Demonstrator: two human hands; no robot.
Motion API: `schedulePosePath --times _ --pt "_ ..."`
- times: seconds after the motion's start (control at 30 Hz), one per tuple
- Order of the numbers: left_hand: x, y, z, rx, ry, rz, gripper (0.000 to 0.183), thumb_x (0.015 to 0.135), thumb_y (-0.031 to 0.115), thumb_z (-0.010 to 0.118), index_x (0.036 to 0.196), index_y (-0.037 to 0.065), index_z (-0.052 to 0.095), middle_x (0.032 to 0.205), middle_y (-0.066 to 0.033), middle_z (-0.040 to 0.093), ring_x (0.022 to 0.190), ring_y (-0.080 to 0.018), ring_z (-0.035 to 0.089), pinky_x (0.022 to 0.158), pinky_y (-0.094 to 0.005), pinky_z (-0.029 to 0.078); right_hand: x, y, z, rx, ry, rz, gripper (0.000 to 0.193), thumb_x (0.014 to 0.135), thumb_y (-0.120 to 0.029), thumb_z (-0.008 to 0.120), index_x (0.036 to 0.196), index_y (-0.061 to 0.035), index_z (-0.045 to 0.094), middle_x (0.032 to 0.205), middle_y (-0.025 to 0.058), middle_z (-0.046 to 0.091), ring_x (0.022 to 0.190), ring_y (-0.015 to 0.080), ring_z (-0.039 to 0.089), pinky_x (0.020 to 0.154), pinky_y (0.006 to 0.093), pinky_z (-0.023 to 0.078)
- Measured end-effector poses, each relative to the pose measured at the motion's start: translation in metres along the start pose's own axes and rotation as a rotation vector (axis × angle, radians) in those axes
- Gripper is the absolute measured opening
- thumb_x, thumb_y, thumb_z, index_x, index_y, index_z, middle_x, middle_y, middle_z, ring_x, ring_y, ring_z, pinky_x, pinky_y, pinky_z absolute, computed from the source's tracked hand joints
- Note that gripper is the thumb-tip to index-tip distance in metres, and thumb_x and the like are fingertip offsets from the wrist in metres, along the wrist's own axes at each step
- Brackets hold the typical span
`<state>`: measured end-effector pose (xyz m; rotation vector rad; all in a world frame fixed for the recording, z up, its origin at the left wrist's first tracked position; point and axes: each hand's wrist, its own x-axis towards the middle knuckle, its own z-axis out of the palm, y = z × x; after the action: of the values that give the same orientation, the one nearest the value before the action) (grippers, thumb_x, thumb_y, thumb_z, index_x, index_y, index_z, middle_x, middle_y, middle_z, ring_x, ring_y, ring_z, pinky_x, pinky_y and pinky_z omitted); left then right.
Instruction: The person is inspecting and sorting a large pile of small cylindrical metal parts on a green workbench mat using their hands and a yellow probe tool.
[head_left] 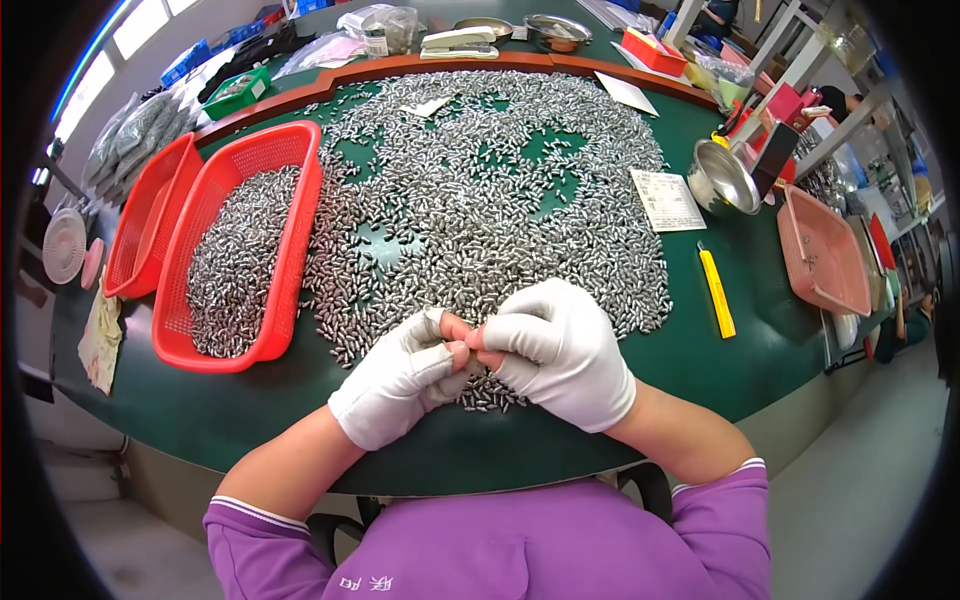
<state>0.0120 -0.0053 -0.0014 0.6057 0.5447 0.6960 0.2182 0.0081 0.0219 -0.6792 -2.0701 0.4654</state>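
Observation:
Both my hands wear white fingerless gloves and meet at the near edge of a wide spread of small, shiny, bullet-shaped metal parts point(450, 215). The bare fingertips of my left hand point(405, 375) are pinched together, touching those of my right hand point(560, 350). Whatever lies between the fingertips is too small and hidden to make out. A few metal parts lie on the green tabletop point(470, 445) just below my hands. To the left, a red perforated plastic basket point(305, 215) holds a heap of the same parts.
Another red basket point(150, 215) stands farther left. On the right lie a yellow utility knife point(716, 290), a printed paper slip point(667, 200) and a tilted steel bowl point(722, 175). A pink plastic bin point(822, 255) sits at the right edge. A brown wooden rail point(440, 66) borders the far side.

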Motion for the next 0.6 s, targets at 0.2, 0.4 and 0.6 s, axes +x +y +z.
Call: schedulePosePath --times 0.2,0.4,0.6 --pt "0.0 0.003 0.002 -0.043 -0.034 0.006 0.016 0.091 0.018 0.066 0.101 0.01 0.057 0.086 -0.0002 0.056 0.065 -0.0058 0.041 0.06 -0.019 0.035 -0.001 0.005 -0.006 -0.267 0.018 0.033 0.025 0.068 -0.006 0.075 0.092 -0.0083 0.068 0.079 0.0076 0.064 0.071 0.0272 0.062 0.064 0.0367 0.05" --pt "0.002 0.001 0.001 -0.062 -0.003 -0.007 0.018 0.09 0.019 0.067 0.101 0.011 0.055 0.089 -0.0007 0.056 0.066 -0.0057 0.042 0.06 -0.0185 0.034 -0.007 0.028 -0.015 -0.555 -0.109 0.243 0.02 0.072 -0.016 0.074 0.09 -0.0097 0.068 0.089 0.0067 0.063 0.086 0.0268 0.061 0.077 0.038 0.05" --pt "0.0 0.001 0.001 -0.025 -0.032 -0.009 0.025 0.088 0.021 0.069 0.105 0.012 0.052 0.094 -0.0014 0.057 0.07 -0.006 0.045 0.065 -0.0191 0.038 -0.007 0.029 -0.011 -0.555 -0.11 0.234 0.013 0.071 -0.014 0.074 0.081 -0.0101 0.067 0.085 0.0055 0.063 0.082 0.0259 0.061 0.073 0.0372 0.049"
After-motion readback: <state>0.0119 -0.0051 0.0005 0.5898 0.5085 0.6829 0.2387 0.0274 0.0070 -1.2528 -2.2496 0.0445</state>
